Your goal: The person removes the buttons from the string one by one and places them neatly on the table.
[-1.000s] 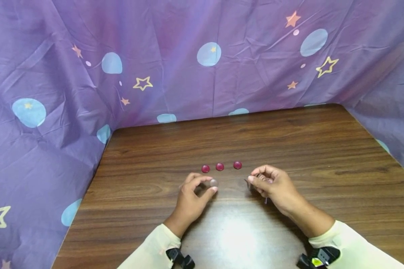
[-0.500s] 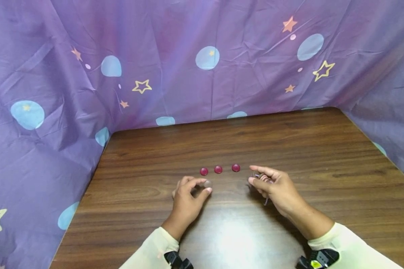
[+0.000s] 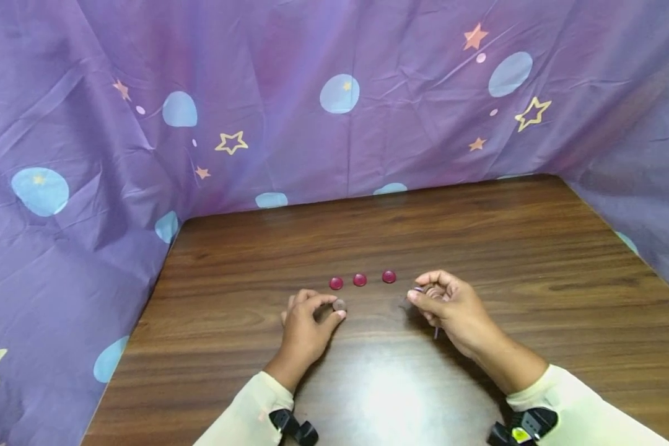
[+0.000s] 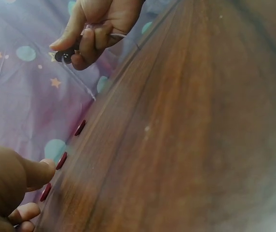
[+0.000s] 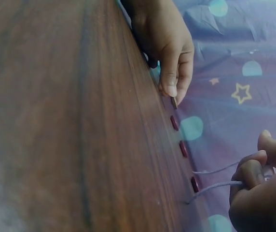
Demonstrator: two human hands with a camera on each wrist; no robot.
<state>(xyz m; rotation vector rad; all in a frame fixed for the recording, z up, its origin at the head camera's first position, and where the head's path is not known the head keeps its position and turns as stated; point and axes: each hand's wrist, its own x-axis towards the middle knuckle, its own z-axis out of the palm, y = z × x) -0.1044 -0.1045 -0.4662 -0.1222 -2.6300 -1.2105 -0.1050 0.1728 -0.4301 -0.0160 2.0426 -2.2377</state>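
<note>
Now your left grip (image 3: 303, 325) held a flat, round, brownish button (image 3: 339, 305) pinched by thumb and finger, close to the wood-grained brown worktop (image 3: 256, 248). Opposite, your right grip (image 3: 451, 310) clamped a dark round button (image 4: 63, 56), a thin pale-purple cord (image 5: 217, 185) trailing from your fingers. Just beyond, three red round buttons (image 3: 359, 280) lay in a row.

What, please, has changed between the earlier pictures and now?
The left hand has moved slightly to the left, carrying the small round brown disc it pinches. Nothing was visibly taken up or let go. The three round dark-red discs stayed put, and the right hand still holds the thin pale-purple cord.
</note>
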